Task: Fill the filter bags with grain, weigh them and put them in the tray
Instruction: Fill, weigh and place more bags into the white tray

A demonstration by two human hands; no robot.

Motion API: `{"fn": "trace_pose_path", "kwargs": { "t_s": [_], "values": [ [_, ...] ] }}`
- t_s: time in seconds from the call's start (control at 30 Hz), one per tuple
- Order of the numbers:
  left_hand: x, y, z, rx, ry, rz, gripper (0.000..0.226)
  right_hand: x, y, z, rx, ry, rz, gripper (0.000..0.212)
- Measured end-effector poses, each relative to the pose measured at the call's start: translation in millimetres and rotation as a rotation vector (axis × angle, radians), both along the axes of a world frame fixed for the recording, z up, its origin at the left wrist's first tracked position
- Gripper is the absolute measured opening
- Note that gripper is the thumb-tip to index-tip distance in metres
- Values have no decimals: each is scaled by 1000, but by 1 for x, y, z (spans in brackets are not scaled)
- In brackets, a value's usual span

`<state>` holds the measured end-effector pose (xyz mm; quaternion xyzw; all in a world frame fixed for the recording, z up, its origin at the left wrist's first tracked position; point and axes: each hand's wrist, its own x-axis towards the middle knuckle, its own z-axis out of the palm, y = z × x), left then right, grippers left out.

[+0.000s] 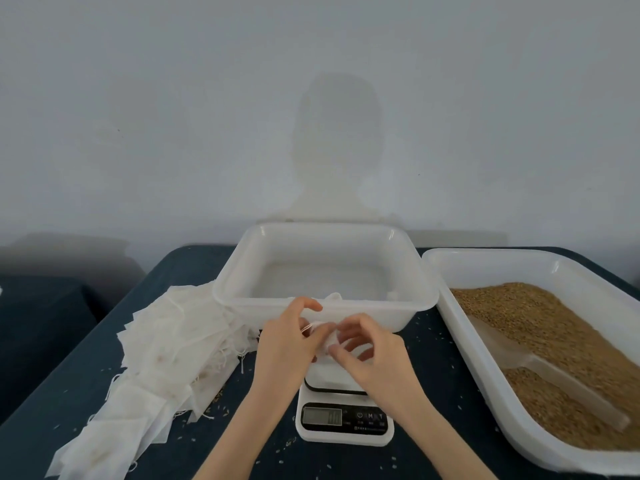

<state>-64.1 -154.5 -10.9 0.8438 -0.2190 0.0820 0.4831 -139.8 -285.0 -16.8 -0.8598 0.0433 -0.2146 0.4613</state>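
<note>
Both hands meet above the white kitchen scale (pixel 344 422) at the table's middle. My left hand (pixel 289 344) and my right hand (pixel 369 355) pinch a small white filter bag (pixel 327 336) between them, just in front of the white tray (pixel 322 303). The bag is mostly hidden by the fingers. A pile of flat white filter bags (pixel 162 351) lies to the left. On the right, a white tub (pixel 460 337) holds brown grain (pixel 540 317), with a clear scoop (pixel 550 379) lying in it.
Loose grains are scattered over the dark blue table cover (pixel 436 382). A plain wall rises close behind the tray. The table's left edge drops away beside the bag pile.
</note>
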Motion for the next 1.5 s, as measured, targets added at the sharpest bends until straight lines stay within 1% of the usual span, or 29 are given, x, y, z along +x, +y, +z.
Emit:
{"fn": "trace_pose_path", "kwargs": {
  "t_s": [0.07,0.13,0.2,0.27,0.33,0.4,0.47,0.57,0.63,0.67,0.73,0.8,0.83,0.9,0.97,1.03,1.13,1.2,1.23,1.27,1.33,1.37,1.4,1.43,1.5],
  "values": [
    [3,-4,1,61,-59,19,22,0,0,5,160,1,23,21],
    [6,-7,2,80,-76,17,21,-1,-2,9,234,13,35,22],
    [7,-9,1,51,-43,-15,18,-1,-3,10,223,41,61,25],
    [6,-14,0,-46,23,-71,14,1,-3,11,197,75,74,30],
    [2,-18,0,-103,65,-106,11,2,-4,10,207,99,86,32],
    [-1,-20,0,-105,68,-129,10,2,-6,8,186,107,81,32],
    [-3,-19,-1,-98,90,-166,15,1,-8,6,151,113,78,26],
    [-4,-16,-4,-48,102,-230,30,3,-9,3,34,137,24,20],
    [-2,-15,-7,22,32,-212,41,5,-10,0,-49,163,2,20],
    [-2,-15,-7,67,-12,-190,44,6,-9,-1,-102,182,-4,24],
    [0,-17,-7,171,-85,-156,48,7,-7,-3,-296,210,-41,33],
    [1,-19,-5,269,-138,-129,48,9,-4,-4,-527,168,-118,44],
    [1,-20,-4,309,-160,-107,46,9,-3,-4,-581,118,-140,43],
    [1,-21,-1,354,-186,-65,43,10,-2,-3,-605,50,-135,34],
    [2,-21,0,376,-190,-58,45,11,-5,-2,-634,28,-128,25],
    [1,-21,2,444,-215,-45,47,12,-10,-2,-631,64,-138,26],
    [0,-19,3,507,-266,-14,46,14,-15,1,-635,152,-99,40],
    [1,-18,5,448,-253,-41,42,13,-14,2,-655,248,-32,41],
    [3,-17,5,369,-200,-85,39,13,-13,2,-664,277,-15,37],
    [5,-18,5,273,-103,-153,36,11,-12,2,-642,292,-12,31],
    [7,-18,7,58,133,-312,31,9,-12,4,-484,314,-10,22],
    [7,-16,9,-18,206,-381,31,9,-14,6,-384,322,-6,22],
    [7,-13,11,-49,225,-431,32,9,-16,8,-298,323,0,21],
    [7,-9,13,-45,205,-472,37,9,-19,10,-232,321,9,20],
    [8,-3,14,49,129,-547,56,9,-25,14,-179,315,40,12]
  ]
}}
